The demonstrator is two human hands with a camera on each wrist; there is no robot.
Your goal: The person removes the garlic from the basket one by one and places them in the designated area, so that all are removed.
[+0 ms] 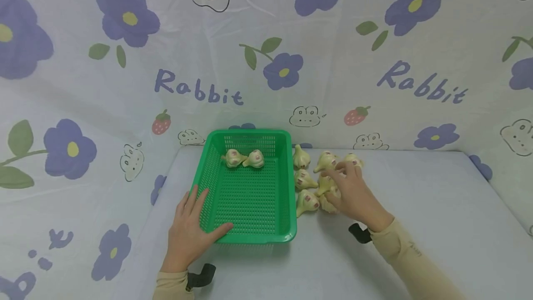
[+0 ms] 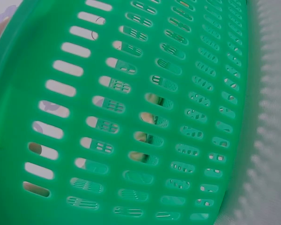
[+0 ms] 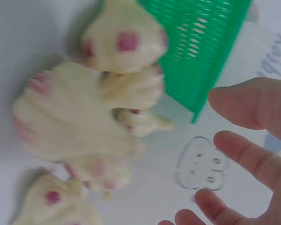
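Two garlic bulbs, one (image 1: 233,158) on the left and another (image 1: 256,158) beside it, lie at the far end of a green perforated basket (image 1: 289,179). My left hand (image 1: 190,231) rests on the basket's near left corner, fingers spread along the side and thumb over the front rim. To the right of the basket, several garlic bulbs (image 1: 307,202) lie in a group on the table. Over that group hovers my right hand (image 1: 357,196), thumb and fingers apart. In the right wrist view nothing sits between its fingertips, and a large bulb (image 3: 65,112) lies beyond them.
A white table (image 1: 424,207) carries everything. Behind it hangs a white cloth (image 1: 333,59) printed with flowers and rabbits, which also covers the left side. The basket's slotted wall (image 2: 145,93) fills most of the left wrist view. Dark straps or mounts (image 1: 201,276) show at both wrists.
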